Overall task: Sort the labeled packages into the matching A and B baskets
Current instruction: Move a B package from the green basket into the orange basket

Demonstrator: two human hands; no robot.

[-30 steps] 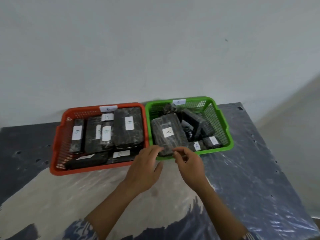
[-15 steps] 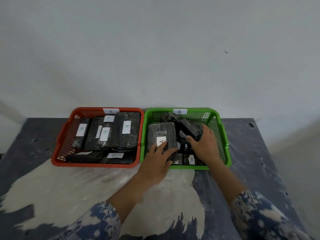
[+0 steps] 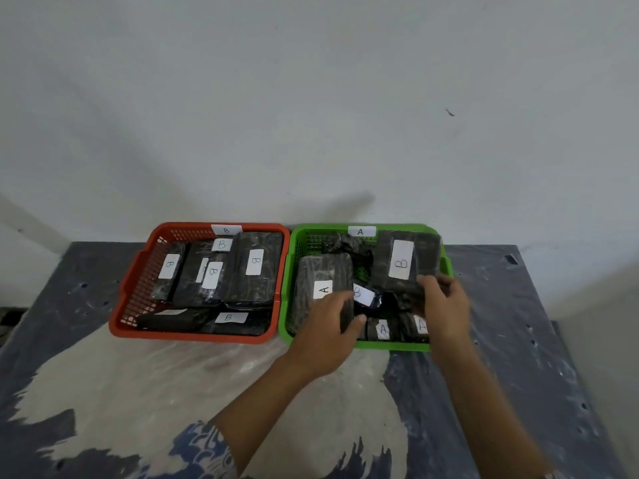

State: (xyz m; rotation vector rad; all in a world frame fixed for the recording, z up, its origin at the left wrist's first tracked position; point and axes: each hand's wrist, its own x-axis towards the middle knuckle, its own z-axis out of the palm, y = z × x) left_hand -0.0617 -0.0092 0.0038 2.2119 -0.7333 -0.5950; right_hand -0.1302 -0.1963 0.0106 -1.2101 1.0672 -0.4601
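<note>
Looking down through the head camera, we saw our two hands reaching into the green basket, which carried an A tag on its far rim and stood just beside the red basket with its B tag. Our right hand had closed its fingers around the near end of a large black package marked B, holding it tilted up above the green basket's right side (so a B parcel sat over the A side). Our left hand rested on the near corner of a big package marked A, fingers curled over its edge, thumb at its right side; whether it truly gripped or only pressed, we could not tell. Between the hands lay a small package labelled B, and two small A packages stood along the near wall. The red basket held several B packages. Both baskets stood on a table covered with clear plastic.
</note>
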